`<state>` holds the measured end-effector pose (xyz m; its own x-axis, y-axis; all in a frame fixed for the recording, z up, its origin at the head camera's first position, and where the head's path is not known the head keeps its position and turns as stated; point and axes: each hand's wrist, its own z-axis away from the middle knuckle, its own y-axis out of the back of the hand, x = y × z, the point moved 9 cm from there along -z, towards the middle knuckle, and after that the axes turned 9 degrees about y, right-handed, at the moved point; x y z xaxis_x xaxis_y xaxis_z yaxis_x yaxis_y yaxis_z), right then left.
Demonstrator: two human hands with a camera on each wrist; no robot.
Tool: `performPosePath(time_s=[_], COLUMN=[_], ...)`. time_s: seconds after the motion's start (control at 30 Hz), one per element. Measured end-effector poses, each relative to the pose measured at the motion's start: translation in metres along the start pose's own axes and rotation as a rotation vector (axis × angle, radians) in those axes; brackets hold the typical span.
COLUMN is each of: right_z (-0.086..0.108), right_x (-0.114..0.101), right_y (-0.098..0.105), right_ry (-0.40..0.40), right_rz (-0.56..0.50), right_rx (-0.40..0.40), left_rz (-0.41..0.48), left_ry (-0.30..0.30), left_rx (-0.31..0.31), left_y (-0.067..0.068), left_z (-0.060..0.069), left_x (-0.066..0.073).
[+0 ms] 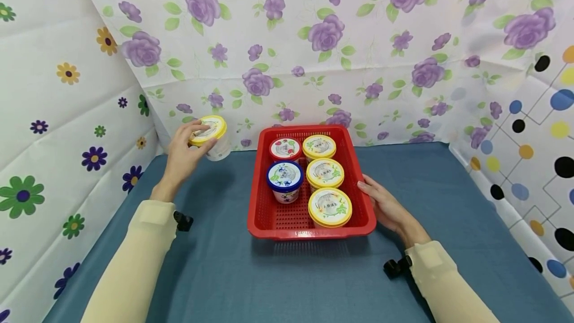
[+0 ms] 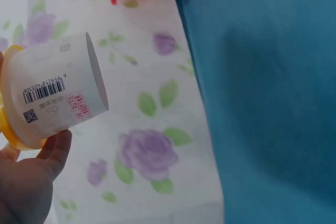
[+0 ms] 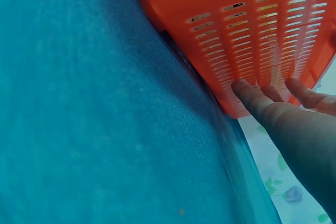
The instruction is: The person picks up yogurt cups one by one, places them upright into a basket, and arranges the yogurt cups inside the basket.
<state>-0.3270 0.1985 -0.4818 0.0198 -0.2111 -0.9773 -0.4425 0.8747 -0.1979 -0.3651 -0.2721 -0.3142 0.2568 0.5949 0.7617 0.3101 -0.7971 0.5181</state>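
Note:
My left hand (image 1: 183, 151) grips a white paper tub (image 1: 218, 149) by its yellow lid (image 1: 210, 130), off the table and tilted. In the left wrist view, a barcode and a red stamp mark the side of the tub (image 2: 52, 90). With fingers mostly straight, my right hand (image 1: 387, 206) touches the right side of a red plastic basket (image 1: 309, 234). The right wrist view has its fingertips (image 3: 242, 88) against the slotted wall. Inside the basket stand a red-lidded tub (image 1: 285, 149), a blue-lidded tub (image 1: 285, 177) and three yellow-lidded tubs (image 1: 330, 207) in a column.
A blue cloth (image 1: 287, 283) covers the table under the basket. Behind it hangs a white curtain (image 1: 287, 54) with purple roses. Patterned sheets close off the left side (image 1: 80, 113) and the right side (image 1: 533, 158).

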Motion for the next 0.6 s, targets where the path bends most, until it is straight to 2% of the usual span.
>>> performPosePath(time_s=[0.17, 0.3, 0.6], right_z=[0.000, 0.000, 0.000], right_x=[0.000, 0.000, 0.001], right_y=[0.000, -0.001, 0.000], right_ry=[0.002, 0.003, 0.001], right_rz=[0.004, -0.002, -0.006], right_rx=[0.000, -0.003, -0.007], left_rz=[0.038, 0.067, 0.166], left_ry=[-0.054, -0.074, -0.124], left_rx=[-0.020, -0.054, -0.217], left_y=[-0.009, -0.017, -0.044], left_z=[0.001, 0.005, 0.016], left_x=[0.027, 0.047, 0.083])
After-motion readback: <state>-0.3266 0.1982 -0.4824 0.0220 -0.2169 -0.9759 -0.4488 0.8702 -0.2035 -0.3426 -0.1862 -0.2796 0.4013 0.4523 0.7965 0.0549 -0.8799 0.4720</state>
